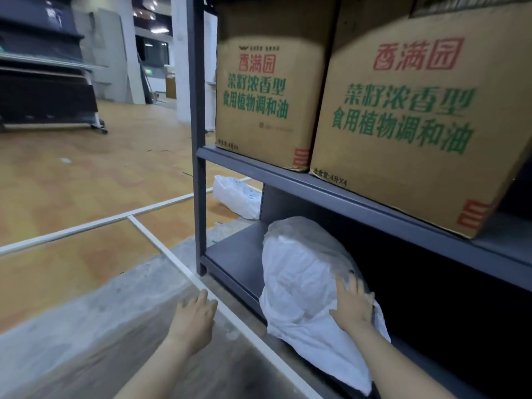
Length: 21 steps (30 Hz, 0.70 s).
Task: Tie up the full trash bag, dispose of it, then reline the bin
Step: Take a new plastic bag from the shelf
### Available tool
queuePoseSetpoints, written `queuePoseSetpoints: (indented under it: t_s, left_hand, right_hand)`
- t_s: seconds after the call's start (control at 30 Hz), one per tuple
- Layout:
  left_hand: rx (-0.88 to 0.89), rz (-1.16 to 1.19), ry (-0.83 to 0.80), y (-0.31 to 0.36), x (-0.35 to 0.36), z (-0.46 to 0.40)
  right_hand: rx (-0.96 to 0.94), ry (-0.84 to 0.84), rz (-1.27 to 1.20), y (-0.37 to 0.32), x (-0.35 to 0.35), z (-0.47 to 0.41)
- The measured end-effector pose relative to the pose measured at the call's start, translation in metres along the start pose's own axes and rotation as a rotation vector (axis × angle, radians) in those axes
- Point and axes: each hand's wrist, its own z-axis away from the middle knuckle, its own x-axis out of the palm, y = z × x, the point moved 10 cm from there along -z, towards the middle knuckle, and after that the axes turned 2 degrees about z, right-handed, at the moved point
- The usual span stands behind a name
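**Right hand flat on the white bag**

Right hand (352,305) lies on the white plastic bag (302,277), fingers spread, gripping nothing. Left hand (193,318) at eight o'clock hovers loosely open, empty. The bag slumps on the grey rack's bottom shelf (236,254), cardboard boxes (403,116) at twelve o'clock above.

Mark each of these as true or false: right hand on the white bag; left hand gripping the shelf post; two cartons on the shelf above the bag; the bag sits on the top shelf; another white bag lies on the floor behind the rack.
1. The right hand rests on the white bag. True.
2. The left hand grips the shelf post. False: it hovers open over the floor, touching nothing.
3. Two cardboard cartons stand on the shelf above the bag. True.
4. The bag sits on the top shelf. False: it lies on the lower shelf, under the cartons.
5. A second white bag lies on the floor behind the rack. True.
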Motion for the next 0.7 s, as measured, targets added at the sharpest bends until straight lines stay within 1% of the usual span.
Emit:
queuePoseSetpoints:
  t_s: [0.1,0.17,0.23,0.33,0.53,0.7]
  left_hand:
    - [-0.049,0.0,-0.078,-0.01,0.017,0.011]
    - [-0.092,0.011,-0.115,-0.022,0.027,0.017]
    - [-0.143,0.053,-0.102,-0.036,0.028,0.019]
    - [-0.183,0.087,-0.056,-0.045,0.024,0.02]
    - [-0.155,0.074,-0.023,-0.034,0.024,0.015]
    - [-0.163,0.054,-0.009,-0.04,0.021,0.014]
  right_hand:
    - [0.046,-0.056,0.111,0.02,0.024,0.007]
    - [0.03,-0.044,0.195,0.021,0.027,0.005]
    - [-0.001,-0.012,0.226,0.012,0.021,0.002]
    - [-0.03,-0.009,0.243,0.001,0.022,0.0]
    - [-0.058,-0.043,0.207,-0.007,0.034,0.001]
    - [-0.017,-0.033,0.315,-0.001,0.031,0.001]
